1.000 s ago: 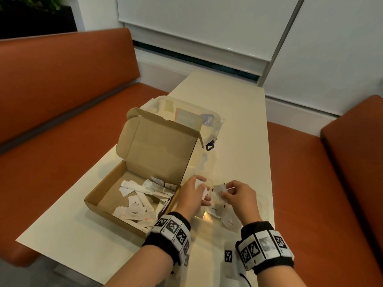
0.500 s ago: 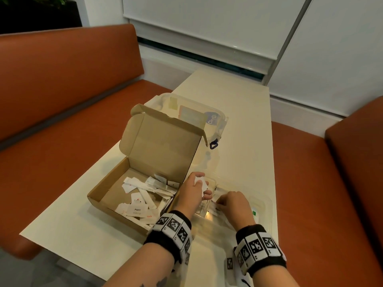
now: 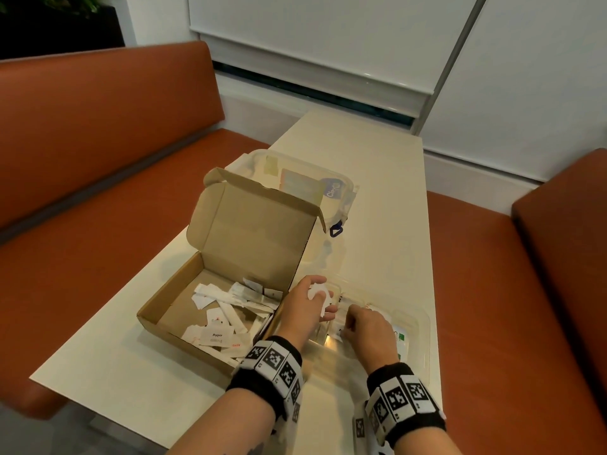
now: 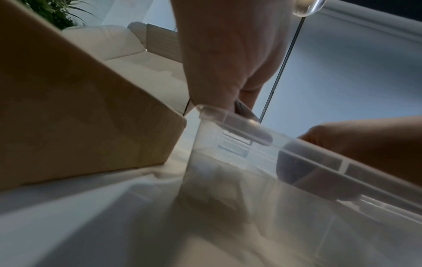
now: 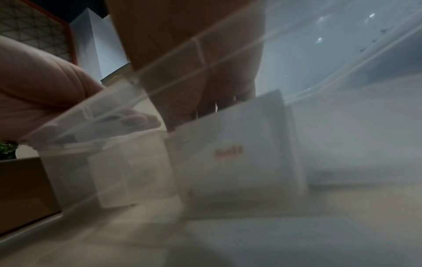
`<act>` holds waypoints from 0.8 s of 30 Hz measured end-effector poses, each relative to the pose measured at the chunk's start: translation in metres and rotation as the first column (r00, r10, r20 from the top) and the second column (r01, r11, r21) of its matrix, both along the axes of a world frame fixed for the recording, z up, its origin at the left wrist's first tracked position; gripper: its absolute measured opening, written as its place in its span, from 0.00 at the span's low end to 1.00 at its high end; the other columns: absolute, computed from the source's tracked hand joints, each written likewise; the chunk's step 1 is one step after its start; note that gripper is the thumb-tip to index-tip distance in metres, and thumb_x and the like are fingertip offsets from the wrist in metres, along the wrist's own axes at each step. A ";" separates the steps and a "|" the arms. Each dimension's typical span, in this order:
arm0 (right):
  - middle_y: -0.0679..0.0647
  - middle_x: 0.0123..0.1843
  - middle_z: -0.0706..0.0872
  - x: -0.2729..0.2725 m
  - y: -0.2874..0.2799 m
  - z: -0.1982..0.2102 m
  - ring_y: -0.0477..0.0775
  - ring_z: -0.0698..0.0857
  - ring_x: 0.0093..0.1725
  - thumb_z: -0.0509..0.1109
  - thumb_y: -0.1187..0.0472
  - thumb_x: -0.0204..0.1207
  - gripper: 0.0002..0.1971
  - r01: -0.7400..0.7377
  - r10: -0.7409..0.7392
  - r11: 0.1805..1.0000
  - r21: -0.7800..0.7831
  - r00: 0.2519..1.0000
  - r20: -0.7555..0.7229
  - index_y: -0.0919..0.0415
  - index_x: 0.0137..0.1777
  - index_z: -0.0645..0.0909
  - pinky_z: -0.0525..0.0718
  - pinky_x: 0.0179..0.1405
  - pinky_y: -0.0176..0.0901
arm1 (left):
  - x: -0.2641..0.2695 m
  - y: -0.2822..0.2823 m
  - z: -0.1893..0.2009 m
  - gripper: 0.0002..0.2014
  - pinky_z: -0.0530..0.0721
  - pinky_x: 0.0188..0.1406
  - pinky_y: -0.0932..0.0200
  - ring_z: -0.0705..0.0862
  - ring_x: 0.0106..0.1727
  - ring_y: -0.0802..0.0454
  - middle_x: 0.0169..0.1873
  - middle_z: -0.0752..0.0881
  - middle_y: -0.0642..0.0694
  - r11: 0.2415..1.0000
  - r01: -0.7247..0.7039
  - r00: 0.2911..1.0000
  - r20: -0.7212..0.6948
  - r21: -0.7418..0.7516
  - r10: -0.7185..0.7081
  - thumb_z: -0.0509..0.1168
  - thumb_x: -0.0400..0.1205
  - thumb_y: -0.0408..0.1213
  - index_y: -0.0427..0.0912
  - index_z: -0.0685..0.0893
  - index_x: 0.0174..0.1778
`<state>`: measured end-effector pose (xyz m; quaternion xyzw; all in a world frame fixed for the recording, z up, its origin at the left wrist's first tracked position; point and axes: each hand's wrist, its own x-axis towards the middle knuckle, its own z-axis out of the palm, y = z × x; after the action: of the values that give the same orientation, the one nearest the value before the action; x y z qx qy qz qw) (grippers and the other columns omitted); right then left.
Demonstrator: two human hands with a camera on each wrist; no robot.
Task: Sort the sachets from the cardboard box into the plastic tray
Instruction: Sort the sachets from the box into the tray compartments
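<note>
Head view: gripping a small bunch of white sachets in the left hand, with fingers curled tight round them. Hovering with that hand over the far-left corner of the plastic tray, just right of the cardboard box. Reaching down into the tray with the right hand, just right of the left one and nearly touching it, knuckles up and fingers bent downward.

Right wrist view, through the hazy tray wall: bearing on the top edge of an upright sachet with the fingertips. Standing on its lower edge, leaning slightly, directly beneath those fingertips, red lettering too blurred to read. Pinching or merely pressing it down: cannot tell, the thumb being out of sight.

Leaving many loose sachets lying flat in the box, so probably only partway through the sorting.

Judging the coming move as hinging on nearness: seating the upright sachet straight downward, then drawing the next from the bunch lying immediately left of the right fingers, the right hand being the nearer one.
</note>
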<state>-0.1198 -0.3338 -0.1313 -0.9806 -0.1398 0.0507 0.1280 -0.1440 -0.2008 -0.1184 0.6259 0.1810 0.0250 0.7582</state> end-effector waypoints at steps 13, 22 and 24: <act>0.48 0.36 0.88 -0.007 -0.009 0.035 0.41 0.82 0.35 0.73 0.64 0.74 0.03 0.206 -0.137 0.672 0.711 0.978 -0.154 0.56 0.41 0.86 0.76 0.36 0.27 | -0.009 -0.005 0.011 0.12 0.89 0.34 0.55 0.91 0.38 0.43 0.54 0.83 0.35 0.982 0.187 0.982 -0.034 0.022 -0.186 0.75 0.73 0.27 0.41 0.83 0.48; 0.52 0.35 0.86 -0.012 -0.033 0.042 0.49 0.82 0.35 0.72 0.66 0.74 0.04 0.342 -0.287 0.516 0.785 0.933 -0.218 0.58 0.39 0.84 0.81 0.41 0.41 | -0.005 -0.018 0.024 0.07 0.90 0.35 0.60 0.89 0.43 0.47 0.48 0.84 0.39 0.996 0.082 0.997 0.013 -0.038 -0.081 0.64 0.82 0.26 0.40 0.82 0.50; 0.53 0.35 0.86 -0.014 -0.035 0.042 0.48 0.81 0.34 0.72 0.66 0.74 0.04 0.350 -0.282 0.521 0.778 0.932 -0.229 0.58 0.39 0.84 0.79 0.38 0.38 | -0.005 -0.022 0.024 0.08 0.90 0.37 0.60 0.87 0.47 0.46 0.49 0.83 0.40 0.998 0.065 0.997 0.041 -0.015 -0.064 0.64 0.81 0.24 0.40 0.82 0.50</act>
<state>-0.1334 -0.3686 -0.0891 -0.8198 0.0376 -0.0061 0.5714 -0.1492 -0.2223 -0.0941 0.6246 0.1453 0.0119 0.7672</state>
